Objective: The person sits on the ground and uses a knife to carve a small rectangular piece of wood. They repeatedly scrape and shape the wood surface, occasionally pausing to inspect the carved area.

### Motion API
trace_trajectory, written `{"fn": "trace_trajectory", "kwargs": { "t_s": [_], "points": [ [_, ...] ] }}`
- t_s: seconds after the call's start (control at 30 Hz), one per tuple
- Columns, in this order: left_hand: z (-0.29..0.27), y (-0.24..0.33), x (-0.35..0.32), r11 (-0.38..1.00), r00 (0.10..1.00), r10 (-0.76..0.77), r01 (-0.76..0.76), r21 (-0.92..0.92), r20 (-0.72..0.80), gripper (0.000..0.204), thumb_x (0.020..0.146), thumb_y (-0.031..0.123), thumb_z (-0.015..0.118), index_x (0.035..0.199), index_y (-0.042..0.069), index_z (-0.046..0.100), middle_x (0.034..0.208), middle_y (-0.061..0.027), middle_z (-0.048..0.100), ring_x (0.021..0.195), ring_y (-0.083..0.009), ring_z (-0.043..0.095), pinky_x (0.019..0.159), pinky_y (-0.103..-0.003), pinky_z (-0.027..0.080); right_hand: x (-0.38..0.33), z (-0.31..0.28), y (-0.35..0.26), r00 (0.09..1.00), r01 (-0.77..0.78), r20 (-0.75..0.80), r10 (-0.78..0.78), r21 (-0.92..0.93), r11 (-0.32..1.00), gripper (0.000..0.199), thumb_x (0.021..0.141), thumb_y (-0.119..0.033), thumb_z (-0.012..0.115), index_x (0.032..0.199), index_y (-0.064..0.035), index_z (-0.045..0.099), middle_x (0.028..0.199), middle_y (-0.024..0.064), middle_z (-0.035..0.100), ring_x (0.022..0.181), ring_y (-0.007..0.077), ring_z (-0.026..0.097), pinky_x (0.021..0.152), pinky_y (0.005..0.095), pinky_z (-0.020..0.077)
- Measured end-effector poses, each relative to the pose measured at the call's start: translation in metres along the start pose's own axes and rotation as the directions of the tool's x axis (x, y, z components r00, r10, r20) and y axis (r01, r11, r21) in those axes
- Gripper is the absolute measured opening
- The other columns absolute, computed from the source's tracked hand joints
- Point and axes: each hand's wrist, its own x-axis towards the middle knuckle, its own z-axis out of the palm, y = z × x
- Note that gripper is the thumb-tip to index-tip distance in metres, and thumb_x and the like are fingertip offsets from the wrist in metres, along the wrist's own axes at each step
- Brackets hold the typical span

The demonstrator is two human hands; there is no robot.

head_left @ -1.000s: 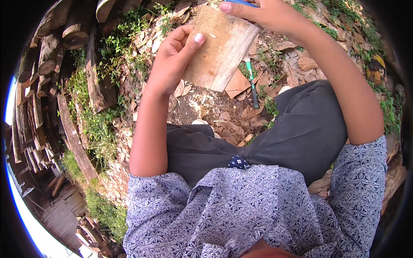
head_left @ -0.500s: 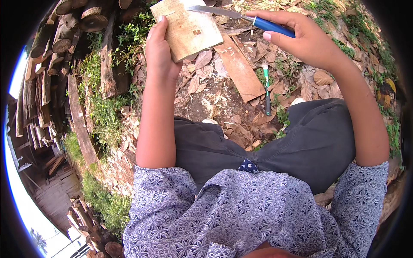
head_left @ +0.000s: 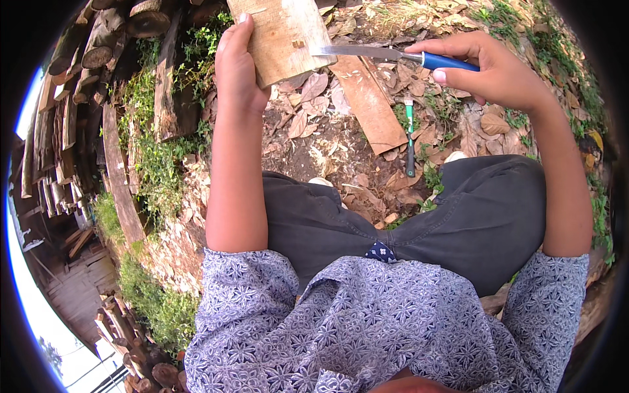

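The setting is outdoors, on bare brown ground (head_left: 327, 150) littered with dry leaves (head_left: 308, 118) and wood chips. A flat reddish plank (head_left: 373, 98) lies on the dirt ahead of the person's knees, and just to its right a slim tool (head_left: 409, 141) with a green and black shaft lies on the ground, pointing away from the person. Green weeds (head_left: 151, 157) grow in a strip along the left, between the dirt and a stack of cut logs (head_left: 98, 46) that curves around the upper left rim. Further left and below, rough timber (head_left: 46, 144) leans in rows, and pale sky shows at the edge. More grass (head_left: 550, 46) and leaves cover the upper right.

The person sits with dark trousers (head_left: 419, 223) and a blue patterned shirt (head_left: 367, 321) filling the lower middle.

The left hand (head_left: 236, 69) is closed around the left edge of a pale wood piece (head_left: 282, 33), held up at the top of the view, thumb pressed along its side. The right hand (head_left: 491, 69) is clenched on the blue handle of a knife (head_left: 386, 54), whose blade runs leftward and meets the lower right edge of the wood piece, beside a small notch there.
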Motion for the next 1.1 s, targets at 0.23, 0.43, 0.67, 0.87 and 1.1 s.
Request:
{"fn": "trace_trajectory", "kwargs": {
  "t_s": [0.23,0.43,0.67,0.87,1.1],
  "points": [
    [0.002,0.002,-0.002,0.999,1.000,0.028,-0.028,0.019,-0.002,0.040,0.101,0.027,0.050,0.129,-0.001,0.052,0.121,-0.0137,0.064,0.110,-0.0242,0.066,0.095,-0.040,0.054,0.003,0.005,0.004,1.000,0.018,0.001,-0.018,0.129,0.991,0.041,0.097,-0.024,0.060,0.136,-0.0116,0.060,0.069,-0.0046,0.050,0.046,0.0023,0.045,0.043,0.0200,0.0399],
    [0.005,0.011,-0.007,0.999,0.999,-0.044,0.044,-0.025,0.011,0.043,0.100,0.029,0.050,0.131,-0.001,0.051,0.122,-0.0137,0.064,0.111,-0.0246,0.065,0.095,-0.041,0.054,0.000,0.003,0.002,0.999,0.036,0.011,-0.037,0.111,0.993,0.041,0.098,-0.023,0.059,0.136,-0.0098,0.060,0.068,-0.0038,0.049,0.044,0.0029,0.045,0.042,0.0205,0.0393],
    [0.017,0.010,-0.012,0.999,1.000,-0.005,0.003,-0.050,-0.028,0.042,0.100,0.029,0.049,0.130,0.000,0.051,0.120,-0.0120,0.063,0.111,-0.0244,0.065,0.096,-0.041,0.053,0.005,0.007,0.021,0.988,0.157,-0.014,-0.157,0.049,0.986,0.042,0.096,-0.024,0.061,0.135,-0.0092,0.060,0.071,-0.0021,0.056,0.049,0.0035,0.045,0.044,0.0223,0.0376],
    [0.015,0.005,-0.008,0.993,0.995,0.079,-0.084,-0.087,-0.057,0.044,0.101,0.031,0.046,0.132,0.001,0.049,0.121,-0.0119,0.062,0.111,-0.0253,0.063,0.097,-0.043,0.052,0.001,0.027,0.007,0.997,-0.022,-0.061,0.038,0.245,0.969,0.043,0.097,-0.025,0.059,0.138,-0.0123,0.059,0.069,-0.0035,0.055,0.045,0.0021,0.043,0.042,0.0214,0.0360],
    [0.026,0.005,-0.013,0.965,0.979,0.146,-0.172,-0.198,-0.139,0.041,0.101,0.032,0.042,0.130,0.004,0.046,0.122,-0.0122,0.059,0.114,-0.0256,0.061,0.098,-0.043,0.049,0.007,0.042,0.001,0.994,-0.091,-0.011,0.107,0.441,0.893,0.048,0.099,-0.027,0.056,0.144,-0.0099,0.051,0.069,-0.0041,0.052,0.045,0.0032,0.047,0.042,0.0196,0.0397]
  ]
}}
